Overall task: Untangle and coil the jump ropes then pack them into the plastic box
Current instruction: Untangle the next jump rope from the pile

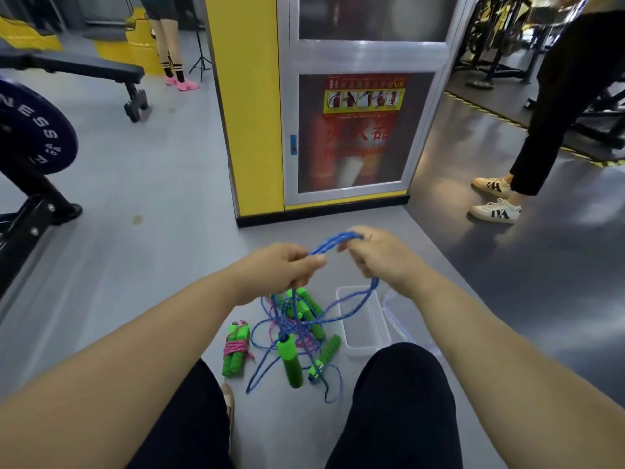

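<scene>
1. The person's knees (399,401), in black trousers, are closest. The right one sits just beside the near end of the plastic box (363,330), and both bare forearms reach forward above them.
2. The plastic box is clear. It stands open on the grey floor (152,231) with nothing visible inside. Its lid (402,316) lies touching its right side.
3. Above and left of the box, the left hand (287,265) has its grip closed around several strands of the blue rope (338,240), with fingers curled and thumb on top.
4. Above the box's far end, the right hand (382,258) pinches a loop of the same blue rope in a narrow grip. The rope arches between the two hands.
5. From the left hand the strands drop to a tangle (301,323) of blue and pink cord with green foam handles. The tangle lies on the floor just left of the box.
6. One green handle (291,362) hangs upright from the blue strands, near the box's near-left corner.
7. Further left of the box, apart from the tangle, lies a finished bundle (236,348) of two green handles wound with pink cord.
8. Well beyond the box stands a fire-extinguisher cabinet (358,130) in a yellow pillar.
9. Far to the box's left are a weight plate (30,130) and a black bench (84,67).
10. To its far right stands a bystander in white sneakers (495,211).
</scene>
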Motion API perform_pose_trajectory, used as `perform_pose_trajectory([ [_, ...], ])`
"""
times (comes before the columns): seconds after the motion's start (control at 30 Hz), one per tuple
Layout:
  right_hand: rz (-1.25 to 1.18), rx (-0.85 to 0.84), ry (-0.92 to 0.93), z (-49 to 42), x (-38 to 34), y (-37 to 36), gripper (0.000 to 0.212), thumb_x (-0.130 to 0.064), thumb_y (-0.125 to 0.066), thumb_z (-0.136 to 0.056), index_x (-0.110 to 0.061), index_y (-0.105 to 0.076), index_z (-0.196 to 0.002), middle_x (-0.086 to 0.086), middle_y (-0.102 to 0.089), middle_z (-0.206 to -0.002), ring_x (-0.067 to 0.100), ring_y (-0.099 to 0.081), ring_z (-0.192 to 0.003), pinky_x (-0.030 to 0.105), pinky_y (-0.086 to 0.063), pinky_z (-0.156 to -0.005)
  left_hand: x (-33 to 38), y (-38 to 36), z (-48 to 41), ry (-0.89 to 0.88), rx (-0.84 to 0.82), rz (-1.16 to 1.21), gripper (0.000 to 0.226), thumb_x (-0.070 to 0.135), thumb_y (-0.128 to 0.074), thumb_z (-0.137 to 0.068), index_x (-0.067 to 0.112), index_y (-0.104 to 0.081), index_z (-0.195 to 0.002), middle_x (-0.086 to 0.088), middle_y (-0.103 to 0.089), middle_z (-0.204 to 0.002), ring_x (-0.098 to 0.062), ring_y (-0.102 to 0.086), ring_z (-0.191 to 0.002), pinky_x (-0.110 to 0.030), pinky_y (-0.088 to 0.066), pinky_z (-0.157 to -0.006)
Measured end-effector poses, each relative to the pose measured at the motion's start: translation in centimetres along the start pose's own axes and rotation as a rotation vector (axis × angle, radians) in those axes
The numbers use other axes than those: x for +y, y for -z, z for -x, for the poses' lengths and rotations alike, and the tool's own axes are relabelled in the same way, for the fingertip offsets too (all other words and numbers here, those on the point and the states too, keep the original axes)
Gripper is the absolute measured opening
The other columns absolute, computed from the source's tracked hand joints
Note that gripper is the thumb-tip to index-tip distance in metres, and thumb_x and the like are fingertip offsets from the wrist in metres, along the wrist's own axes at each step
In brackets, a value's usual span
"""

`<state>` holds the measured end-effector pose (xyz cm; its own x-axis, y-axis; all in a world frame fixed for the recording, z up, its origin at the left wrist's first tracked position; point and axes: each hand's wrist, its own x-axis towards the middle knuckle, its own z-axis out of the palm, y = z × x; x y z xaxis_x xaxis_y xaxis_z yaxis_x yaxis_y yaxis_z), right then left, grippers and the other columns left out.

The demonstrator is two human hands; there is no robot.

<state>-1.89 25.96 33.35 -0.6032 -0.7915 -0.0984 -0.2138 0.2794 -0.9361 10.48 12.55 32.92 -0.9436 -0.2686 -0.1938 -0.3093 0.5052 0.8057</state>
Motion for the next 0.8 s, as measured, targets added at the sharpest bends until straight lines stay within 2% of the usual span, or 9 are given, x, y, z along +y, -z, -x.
perform_pose_trajectory([
  [0.13, -0.498, 0.366, -0.042, -2.2, -0.4, 3.7, 0.027, -0.005, -0.033, -0.095, -0.018, -0.045, -0.075, -0.009, -0.029, -0.041, 0.004, -0.021, -0.031, 0.012, -0.017, -0.035, -4.6, -1.4, 0.9, 0.100, -0.038, -0.145, 0.040, 0.047, -0.049, -0.093, 0.019, -0.047, -0.064, 0.005, -0.046, -0.056, -0.009, -0.037, -0.047, -0.023, -0.035, -0.053],
  [0.2, -0.567, 0.475, -0.095, -2.8, 0.4, 4.8, 0.027, -0.004, -0.031, -0.094, -0.018, -0.045, -0.075, -0.007, -0.027, -0.043, 0.005, -0.019, -0.031, 0.013, -0.017, -0.036, -5.8, -2.3, 1.1, 0.135, -0.038, -0.071, 0.041, 0.044, -0.048, -0.094, 0.020, -0.046, -0.061, 0.008, -0.044, -0.051, -0.008, -0.034, -0.044, -0.023, -0.033, -0.051],
  [0.3, -0.358, 0.589, -0.199, -3.0, 2.7, 4.5, 0.028, -0.005, -0.031, -0.091, -0.018, -0.045, -0.071, -0.001, -0.030, -0.054, 0.011, -0.024, -0.041, 0.021, -0.020, -0.040, -5.4, -3.1, 0.9, 0.144, -0.087, -0.151, 0.043, 0.039, -0.042, -0.098, 0.019, -0.048, -0.061, 0.011, -0.045, -0.041, -0.003, -0.035, -0.037, -0.014, -0.032, -0.043],
  [0.4, 0.055, 0.657, -0.153, -2.1, 3.7, 4.7, 0.018, -0.013, -0.037, -0.092, -0.017, -0.051, -0.081, 0.001, -0.045, -0.074, 0.018, -0.040, -0.067, 0.030, -0.032, -0.061, -5.0, -3.3, 0.7, 0.183, -0.159, -0.150, 0.041, 0.036, -0.037, -0.100, 0.016, -0.049, -0.067, 0.013, -0.057, -0.046, -0.004, -0.046, -0.042, -0.014, -0.037, -0.045],
  [0.47, 0.258, 0.637, -0.075, -1.4, 3.6, 5.1, 0.016, -0.018, -0.039, -0.095, -0.019, -0.054, -0.096, 0.000, -0.051, -0.088, 0.016, -0.044, -0.081, 0.028, -0.031, -0.070, -5.0, -2.9, 0.9, 0.234, -0.197, -0.044, 0.036, 0.035, -0.036, -0.101, 0.015, -0.049, -0.074, 0.006, -0.069, -0.072, -0.014, -0.061, -0.059, -0.021, -0.049, -0.059],
  [0.57, 0.444, 0.570, 0.006, -1.3, 3.8, 5.3, 0.022, -0.022, -0.040, -0.096, -0.011, -0.058, -0.101, 0.007, -0.057, -0.092, 0.018, -0.047, -0.081, 0.030, -0.030, -0.066, -4.5, -2.2, 1.5, 0.284, -0.234, 0.281, 0.036, 0.033, -0.033, -0.102, 0.012, -0.048, -0.076, -0.008, -0.072, -0.093, -0.023, -0.068, -0.076, -0.028, -0.056, -0.072],
  [0.7, 0.311, 0.444, 0.025, -2.5, 4.1, 4.0, 0.023, -0.023, -0.044, -0.097, -0.012, -0.063, -0.102, 0.009, -0.061, -0.095, 0.023, -0.053, -0.084, 0.019, -0.041, -0.068, -3.1, -1.8, 1.8, 0.232, -0.220, 0.768, 0.039, 0.031, -0.028, -0.102, 0.012, -0.046, -0.074, -0.009, -0.067, -0.068, -0.018, -0.058, -0.051, -0.028, -0.050, -0.060],
  [0.77, 0.363, 0.310, 0.002, -2.8, 4.7, 2.3, 0.027, -0.026, -0.046, -0.096, -0.008, -0.066, -0.103, 0.011, -0.062, -0.096, 0.025, -0.055, -0.093, 0.029, -0.042, -0.083, -2.3, -1.6, 1.3, 0.193, -0.115, 0.900, 0.038, 0.034, -0.029, -0.101, 0.013, -0.043, -0.072, -0.003, -0.052, -0.052, -0.012, -0.038, -0.037, -0.028, -0.043, -0.053],
  [0.8, 0.385, 0.209, -0.031, -2.7, 5.3, 1.3, 0.028, -0.026, -0.046, -0.097, -0.007, -0.066, -0.102, 0.010, -0.060, -0.093, 0.023, -0.055, -0.093, 0.032, -0.040, -0.083, -1.8, -1.5, 0.9, 0.189, -0.059, 0.931, 0.039, 0.035, -0.030, -0.101, 0.014, -0.042, -0.071, -0.001, -0.046, -0.048, -0.011, -0.030, -0.035, -0.026, -0.040, -0.049],
])
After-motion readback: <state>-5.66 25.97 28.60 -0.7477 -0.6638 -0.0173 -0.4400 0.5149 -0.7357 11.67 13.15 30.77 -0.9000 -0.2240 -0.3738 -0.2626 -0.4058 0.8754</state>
